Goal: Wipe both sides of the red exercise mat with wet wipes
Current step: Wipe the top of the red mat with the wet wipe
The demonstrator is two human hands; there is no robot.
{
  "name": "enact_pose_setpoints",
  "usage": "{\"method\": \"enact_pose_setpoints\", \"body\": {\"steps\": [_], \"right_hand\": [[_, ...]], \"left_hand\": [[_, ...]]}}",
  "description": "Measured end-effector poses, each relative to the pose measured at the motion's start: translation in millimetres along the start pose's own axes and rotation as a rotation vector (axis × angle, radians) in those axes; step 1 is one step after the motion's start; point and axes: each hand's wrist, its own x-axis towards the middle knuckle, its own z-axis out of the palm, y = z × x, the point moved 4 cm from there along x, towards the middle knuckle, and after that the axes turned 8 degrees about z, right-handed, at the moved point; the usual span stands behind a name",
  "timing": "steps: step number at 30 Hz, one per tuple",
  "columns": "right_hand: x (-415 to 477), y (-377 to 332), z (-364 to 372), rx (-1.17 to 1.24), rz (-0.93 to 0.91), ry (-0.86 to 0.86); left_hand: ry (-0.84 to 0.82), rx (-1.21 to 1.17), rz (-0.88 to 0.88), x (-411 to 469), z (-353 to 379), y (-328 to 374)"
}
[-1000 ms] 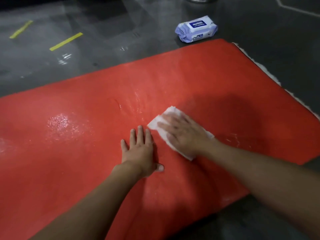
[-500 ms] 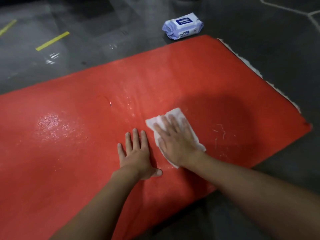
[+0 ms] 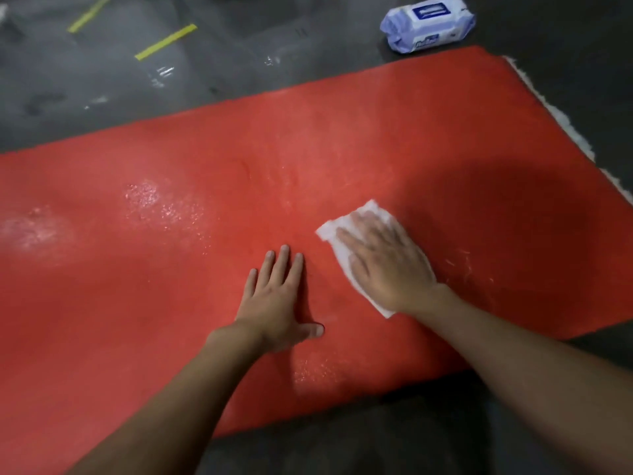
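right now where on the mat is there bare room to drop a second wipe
Bare mat lies left of the left hand, glistening wet in patches, in the far strip toward the wipes pack, and between the right hand and the frayed right edge. Crowded mid-mat, where both hands and the wipe sit.

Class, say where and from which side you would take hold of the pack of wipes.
Probably from above, fingers and thumb across the long sides of the pack of wipes: it lies flat on the floor, label up, beyond the mat.
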Motion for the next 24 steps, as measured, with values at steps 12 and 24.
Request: {"method": "enact_pose_setpoints", "body": {"steps": [12, 24], "right_hand": [[-14.6, -9.3, 3.3, 0.056, 0.201, 0.045], [-55.0, -40.0, 11.1, 0.042, 0.296, -0.022]], "left_hand": [[0.053, -0.036, 0.014, -19.7, 11.1, 6.6], [-0.008, -0.034, 0.065, -28.8, 21.8, 13.3]]}}
